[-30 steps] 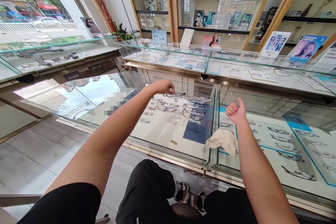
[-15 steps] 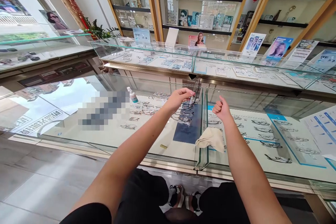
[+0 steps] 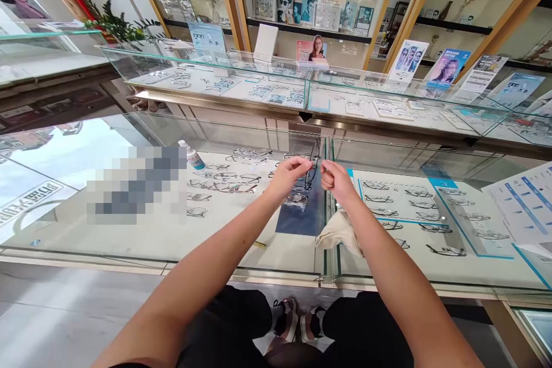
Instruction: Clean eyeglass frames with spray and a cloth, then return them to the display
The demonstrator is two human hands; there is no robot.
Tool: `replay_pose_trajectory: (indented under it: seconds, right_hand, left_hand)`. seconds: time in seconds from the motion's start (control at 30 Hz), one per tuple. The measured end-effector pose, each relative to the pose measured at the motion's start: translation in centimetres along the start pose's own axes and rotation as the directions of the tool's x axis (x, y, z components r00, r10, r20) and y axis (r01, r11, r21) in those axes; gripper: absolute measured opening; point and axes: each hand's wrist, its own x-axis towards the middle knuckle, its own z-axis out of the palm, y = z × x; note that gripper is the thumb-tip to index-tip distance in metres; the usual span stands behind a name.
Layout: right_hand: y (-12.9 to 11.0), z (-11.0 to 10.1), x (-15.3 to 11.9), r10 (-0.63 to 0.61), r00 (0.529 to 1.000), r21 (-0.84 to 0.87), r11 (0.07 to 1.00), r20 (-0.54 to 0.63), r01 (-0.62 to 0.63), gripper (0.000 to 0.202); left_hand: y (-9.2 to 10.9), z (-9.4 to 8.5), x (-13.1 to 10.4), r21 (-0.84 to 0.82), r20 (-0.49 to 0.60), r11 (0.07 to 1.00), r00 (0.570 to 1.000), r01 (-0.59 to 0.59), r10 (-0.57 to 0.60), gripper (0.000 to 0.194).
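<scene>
Left hand [image 3: 293,175] pinches the glasses [image 3: 315,165] beyond the beige cloth [image 3: 338,233]; my right hand [image 3: 337,180] curls beside them (whether grasping, I can't tell). Light, steady pressure should avoid twisting them.

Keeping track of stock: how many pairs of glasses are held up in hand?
1: the dark-rimmed pair, pinched by the left hand; whether the right hand grips anything is hidden.
</scene>
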Motion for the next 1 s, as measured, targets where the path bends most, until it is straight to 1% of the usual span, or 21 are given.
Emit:
replay_pose_trajectory:
  seconds: [0.1, 0.23, 0.5, 0.6, 0.7, 0.77, 0.83, 0.93, 1.0]
  right_hand:
    - [0.1, 0.2, -0.3, -0.067, 0.997, -0.079, 0.995, -0.045, 0.063, 0.034]
    - [0.3, -0.1, -0.3, -0.105, 0.990, -0.201, 0.976, -0.097, 0.084, 0.027]
    - [0.5, -0.2, -0.2, -0.154, 0.978, -0.295, 0.949, -0.140, 0.108, 0.022]
    - [0.0, -0.2, -0.3, -0.170, 0.973, -0.321, 0.940, -0.154, 0.114, 0.023]
    - [-0.7, -0.3, -0.6, -0.197, 0.961, -0.410, 0.906, -0.194, 0.103, 0.023]
    - [-1.2, -0.6, -0.9, -0.257, 0.938, -0.516, 0.850, -0.233, 0.105, 0.021]
    - [-1.7, -0.9, -1.3, -0.359, 0.894, -0.646, 0.756, -0.267, 0.111, 0.019]
    - [-2.4, -1.6, -1.7, -0.525, 0.806, -0.830, 0.552, -0.275, 0.076, 0.018]
    - [-2.8, -2.1, -1.9, -0.603, 0.755, -0.904, 0.427, -0.255, 0.035, 0.021]
  left_hand:
    - [0.1, 0.2, -0.2, 0.016, -0.025, 0.999, 0.999, -0.032, 0.032, 0.045]
    - [0.1, 0.3, -0.3, 0.011, -0.054, 0.999, 0.998, -0.030, 0.031, 0.047]
    - [-0.2, 0.5, -0.3, 0.012, -0.057, 0.999, 0.997, -0.044, 0.045, 0.046]
    - [0.1, 0.4, -0.3, 0.010, -0.070, 0.999, 0.997, -0.042, 0.043, 0.047]
    - [0.4, 0.3, -0.3, 0.042, -0.083, 0.999, 0.996, -0.035, 0.038, 0.046]
    - [0.6, 0.1, -0.2, 0.073, -0.087, 0.997, 0.995, -0.036, 0.042, 0.044]
    - [0.7, -0.1, 0.0, 0.092, -0.083, 0.995, 0.995, -0.041, 0.049, 0.044]
    - [0.6, -0.4, 0.2, 0.123, -0.056, 0.991, 0.997, -0.047, 0.054, 0.043]
    - [0.5, -0.5, 0.3, 0.162, -0.025, 0.985, 0.998, -0.050, 0.055, 0.042]
